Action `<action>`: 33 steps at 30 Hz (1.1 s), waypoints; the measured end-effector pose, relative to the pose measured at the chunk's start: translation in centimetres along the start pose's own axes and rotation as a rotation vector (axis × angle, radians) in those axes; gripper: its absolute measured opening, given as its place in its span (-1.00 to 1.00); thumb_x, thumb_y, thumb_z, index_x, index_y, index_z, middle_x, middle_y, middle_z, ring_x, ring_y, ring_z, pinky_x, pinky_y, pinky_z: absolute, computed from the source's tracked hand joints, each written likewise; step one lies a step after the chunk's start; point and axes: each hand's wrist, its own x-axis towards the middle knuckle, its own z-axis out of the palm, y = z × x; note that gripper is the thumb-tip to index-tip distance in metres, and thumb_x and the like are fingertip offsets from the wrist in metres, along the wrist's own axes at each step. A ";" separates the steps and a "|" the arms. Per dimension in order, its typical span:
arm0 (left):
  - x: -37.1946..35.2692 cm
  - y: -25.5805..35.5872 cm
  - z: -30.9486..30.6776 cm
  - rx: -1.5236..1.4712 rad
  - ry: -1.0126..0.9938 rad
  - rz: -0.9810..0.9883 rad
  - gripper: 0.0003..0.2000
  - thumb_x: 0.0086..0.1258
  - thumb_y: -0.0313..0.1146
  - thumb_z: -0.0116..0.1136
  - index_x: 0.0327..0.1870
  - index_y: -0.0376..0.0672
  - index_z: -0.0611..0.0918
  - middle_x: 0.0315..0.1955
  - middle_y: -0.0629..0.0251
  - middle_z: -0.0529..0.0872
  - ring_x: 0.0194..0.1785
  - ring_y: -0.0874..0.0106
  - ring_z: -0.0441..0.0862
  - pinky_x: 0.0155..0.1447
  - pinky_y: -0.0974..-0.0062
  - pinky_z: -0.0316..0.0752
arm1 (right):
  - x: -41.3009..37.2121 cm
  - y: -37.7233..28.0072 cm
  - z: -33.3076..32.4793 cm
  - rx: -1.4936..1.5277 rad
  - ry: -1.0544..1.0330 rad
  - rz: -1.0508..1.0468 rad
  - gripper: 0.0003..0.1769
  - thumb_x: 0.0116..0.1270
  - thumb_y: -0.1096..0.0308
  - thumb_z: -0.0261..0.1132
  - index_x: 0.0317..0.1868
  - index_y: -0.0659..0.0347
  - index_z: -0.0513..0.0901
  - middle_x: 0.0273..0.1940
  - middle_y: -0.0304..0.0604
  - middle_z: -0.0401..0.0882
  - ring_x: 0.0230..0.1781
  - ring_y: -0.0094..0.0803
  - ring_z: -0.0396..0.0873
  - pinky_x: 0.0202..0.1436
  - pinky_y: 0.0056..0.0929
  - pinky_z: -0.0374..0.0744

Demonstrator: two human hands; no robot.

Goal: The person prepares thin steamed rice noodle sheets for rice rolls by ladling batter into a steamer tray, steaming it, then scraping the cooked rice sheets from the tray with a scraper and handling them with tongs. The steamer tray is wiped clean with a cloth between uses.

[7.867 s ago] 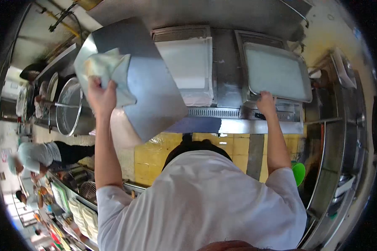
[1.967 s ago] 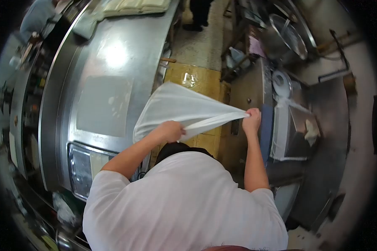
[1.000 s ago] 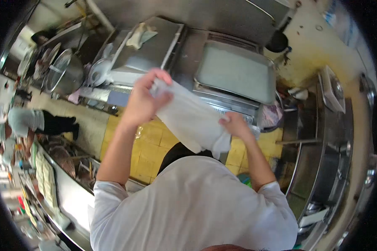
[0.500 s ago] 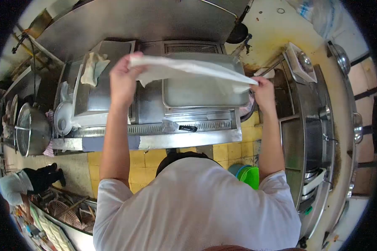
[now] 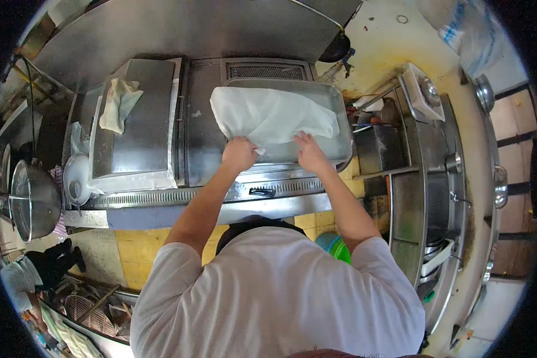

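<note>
A white cloth (image 5: pixel 268 111) lies spread with soft folds over a shallow rectangular metal tray (image 5: pixel 342 110) on the steel counter. At the cloth's near left corner, my left hand (image 5: pixel 240 154) is closed, with a small bit of white fabric showing by its fingertips. My right hand (image 5: pixel 312 154) is at the near edge, its fingertips bent onto the fabric and seemingly pinching it. Part of the tray's surface shows to the right of the cloth and in front of it.
A crumpled cloth (image 5: pixel 120 106) rests on a flat metal lid (image 5: pixel 140 146) to the left. A black-handled tool (image 5: pixel 262 192) lies on the counter's front ledge. Metal bowl (image 5: pixel 39 200) far left, shelving (image 5: pixel 409 209) right, green bucket (image 5: pixel 340 249) below. Another person (image 5: pixel 27 274) bends at lower left.
The white cloth, earlier stretched in the air between both hands, has come down onto the tray. Both hands moved nearer my body and closer together.
</note>
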 end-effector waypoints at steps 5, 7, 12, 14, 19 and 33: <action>-0.3 0.8 -0.1 0.213 0.007 -0.012 -0.65 0.43 -0.04 0.14 -0.25 -0.11 0.83 -0.14 -0.04 0.74 0.00 -0.01 0.68 0.16 0.07 0.56 | 0.8 0.0 -1.7 -0.089 -0.225 0.059 -0.52 0.22 0.52 0.15 0.18 0.33 0.63 0.21 0.21 0.59 0.32 0.13 0.47 0.42 -0.07 0.45; 0.3 1.1 -0.2 0.198 -0.116 -0.090 -0.64 0.46 -0.05 0.12 -0.23 -0.14 0.81 -0.15 -0.05 0.75 -0.01 -0.03 0.68 0.15 0.04 0.56 | 0.5 1.4 -1.3 -0.046 -0.080 -0.005 -0.53 0.21 0.53 0.14 0.16 0.33 0.64 0.18 0.21 0.61 0.29 0.12 0.50 0.39 -0.08 0.48; 0.6 1.4 0.2 0.064 -0.245 -0.257 -0.66 0.53 -0.11 0.03 -0.14 -0.20 0.73 -0.19 -0.06 0.76 -0.05 -0.05 0.70 0.08 -0.02 0.55 | 0.9 3.7 -3.3 -0.043 -0.391 0.261 -0.58 0.28 0.47 0.12 0.12 0.34 0.66 0.16 0.24 0.62 0.22 0.06 0.57 0.36 -0.11 0.52; 0.2 2.1 0.4 -0.057 -0.020 -0.247 -0.68 0.54 -0.12 0.02 -0.13 -0.18 0.69 -0.25 -0.09 0.75 -0.13 -0.12 0.69 0.02 -0.06 0.55 | 0.5 6.8 -1.4 0.031 -0.196 0.048 -0.59 0.29 0.46 0.12 0.12 0.32 0.68 0.12 0.23 0.65 0.18 0.08 0.60 0.33 -0.10 0.54; 3.0 8.5 -3.9 -0.144 0.096 -0.186 -0.76 0.50 -0.16 0.11 -0.19 -0.13 0.70 -0.29 -0.04 0.74 -0.15 -0.13 0.67 -0.05 -0.04 0.55 | 2.8 7.3 -3.9 -0.093 -0.379 0.129 -0.60 0.31 0.43 0.17 0.13 0.27 0.71 0.01 0.22 0.71 0.10 0.06 0.66 0.25 -0.16 0.60; 7.0 15.8 -19.4 -0.224 0.808 -0.224 -0.86 0.47 -0.33 0.24 -0.12 -0.11 0.79 -0.32 0.00 0.79 -0.29 0.15 0.77 -0.20 0.32 0.61 | 5.2 10.6 -2.6 0.453 -0.031 0.021 -0.64 0.25 0.47 0.12 -0.02 0.39 0.71 -0.15 0.12 0.77 -0.07 -0.11 0.73 0.07 -0.17 0.61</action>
